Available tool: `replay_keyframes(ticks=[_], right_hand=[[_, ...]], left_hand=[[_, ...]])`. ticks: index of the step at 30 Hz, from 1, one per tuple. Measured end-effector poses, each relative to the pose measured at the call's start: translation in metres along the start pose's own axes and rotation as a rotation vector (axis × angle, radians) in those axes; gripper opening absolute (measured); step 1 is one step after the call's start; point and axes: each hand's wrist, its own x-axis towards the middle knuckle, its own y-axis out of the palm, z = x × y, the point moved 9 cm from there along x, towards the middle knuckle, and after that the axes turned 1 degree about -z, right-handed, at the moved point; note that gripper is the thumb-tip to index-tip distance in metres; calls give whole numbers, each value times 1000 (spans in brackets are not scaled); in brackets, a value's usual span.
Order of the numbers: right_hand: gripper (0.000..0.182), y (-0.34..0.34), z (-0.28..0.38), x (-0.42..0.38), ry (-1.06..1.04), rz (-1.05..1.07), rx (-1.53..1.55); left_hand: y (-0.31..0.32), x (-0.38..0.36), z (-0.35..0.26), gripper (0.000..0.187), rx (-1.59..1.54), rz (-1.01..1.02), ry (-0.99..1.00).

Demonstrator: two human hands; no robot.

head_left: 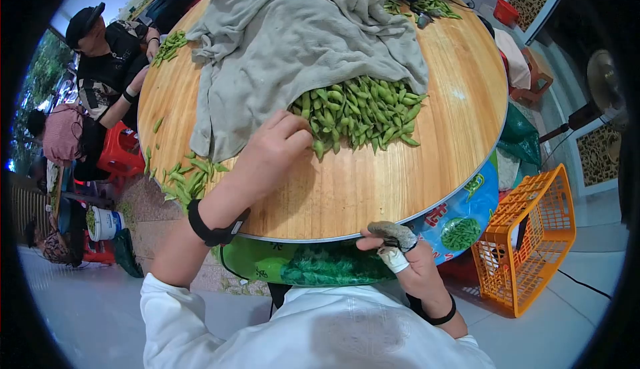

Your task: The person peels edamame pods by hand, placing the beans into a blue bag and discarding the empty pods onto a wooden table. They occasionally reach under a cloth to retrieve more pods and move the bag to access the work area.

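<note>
My left hand [277, 149], palm down with curled fingers, is at the left edge of a heap of green soybean pods [360, 112], beside the hem of a grey cloth [300, 42]. Its fingertips are hidden, so what they grip cannot be made out. Just off the table's front edge is my right hand [410, 262], its thumb and fingers close together. A worn grey cover [390, 231] sits on one digit, and white tape [393, 260] wraps another. Anything between these fingers is too small or hidden to name.
A round wooden table [320, 196] bears loose pods [190, 179] at its left edge. An orange crate [527, 242] stands on the floor at right. Green and blue printed bags [313, 262] hang below the front edge. A co-worker [110, 59] sits at far left.
</note>
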Motion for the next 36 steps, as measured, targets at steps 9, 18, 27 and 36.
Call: replay_keyframes(ticks=[9,18,27,36], right_hand=[[34,3,20,32,-32,50,-282],[17,8,-6,29,251,-76,-75],[13,12,1,28,91,-70,-130],[8,15,-16,20,329,-78,150]], left_hand=[[37,-42,-21,14,-1008,159,-741],[55,-59,-48,14,-1337,60,-913],[73,-67,-66,14,-1706,-130,-1031],[57,-68,-57,21,-1376,-179,-946]])
